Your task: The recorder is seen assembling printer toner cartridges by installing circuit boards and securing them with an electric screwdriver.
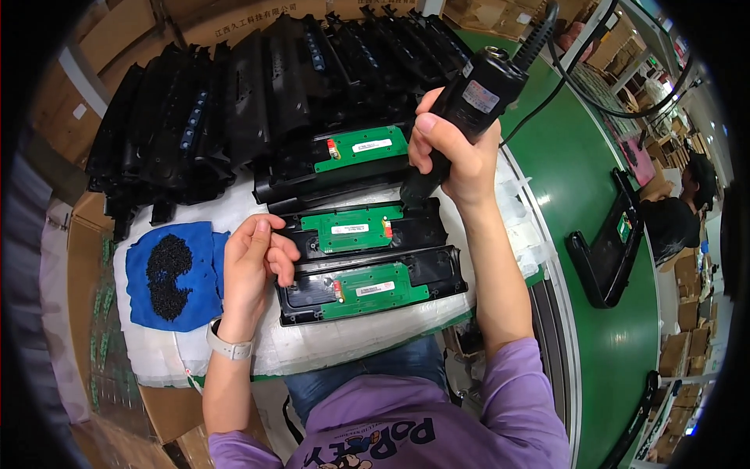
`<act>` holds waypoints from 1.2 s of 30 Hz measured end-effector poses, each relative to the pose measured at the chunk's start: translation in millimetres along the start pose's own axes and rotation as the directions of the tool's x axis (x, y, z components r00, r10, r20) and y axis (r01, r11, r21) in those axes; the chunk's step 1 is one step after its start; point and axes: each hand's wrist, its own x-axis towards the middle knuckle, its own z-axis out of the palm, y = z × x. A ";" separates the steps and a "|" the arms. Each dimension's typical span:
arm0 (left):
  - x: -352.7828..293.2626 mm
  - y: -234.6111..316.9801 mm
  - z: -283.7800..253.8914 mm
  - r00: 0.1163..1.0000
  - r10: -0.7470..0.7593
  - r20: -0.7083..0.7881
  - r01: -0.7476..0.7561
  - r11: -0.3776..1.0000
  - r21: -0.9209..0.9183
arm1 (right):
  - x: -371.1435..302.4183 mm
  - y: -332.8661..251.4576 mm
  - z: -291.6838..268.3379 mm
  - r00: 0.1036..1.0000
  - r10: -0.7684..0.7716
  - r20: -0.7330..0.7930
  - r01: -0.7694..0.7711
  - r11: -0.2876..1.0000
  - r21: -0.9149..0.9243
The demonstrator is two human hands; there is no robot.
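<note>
My right hand (465,156) is wrapped round a black electric screwdriver (480,94). Its lower end points down at the far right part of a black plastic panel (422,228) bearing a green circuit board (351,229); whether the bit touches is hidden. At that panel's left end is my left hand (259,252), thumb and forefinger pinched together and the other fingers curled. Anything between those fingertips is too small to see. Nearer me lies a second black panel (449,283) with its own green board (371,290). Beyond sits another green board (363,148) on black plastic.
A blue cloth (139,293) with a heap of small black screws (168,277) lies at left. Black housings (273,82) are piled at the back. The screwdriver's cable (539,35) runs up right. A green conveyor (613,352) carries another black housing (605,250); a person (680,207) sits beyond.
</note>
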 end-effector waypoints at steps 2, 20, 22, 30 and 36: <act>-1.3 3.2 6.9 0.999 -0.021 -0.043 0.022 0.999 0.025 | 0.6 2.7 0.0 1.000 -0.005 0.023 0.005 1.000 -0.010; -2.9 -2.5 1.8 0.996 -0.063 0.057 0.065 0.997 -0.047 | -7.3 -4.5 16.0 0.992 0.028 0.127 -0.025 0.999 -0.025; -1.8 -2.0 1.5 0.998 -0.023 0.051 0.027 0.997 -0.069 | -9.4 -6.5 11.0 0.995 -0.023 0.095 0.017 0.998 0.056; -9.6 -4.1 20.8 0.994 0.003 0.114 0.005 0.998 -0.067 | -28.4 -21.8 33.4 0.974 -0.222 0.042 0.131 0.708 0.694; -15.5 -3.0 29.2 0.993 0.024 0.115 -0.025 1.000 0.008 | -36.5 -16.5 41.6 0.971 -0.235 0.040 0.149 0.730 0.667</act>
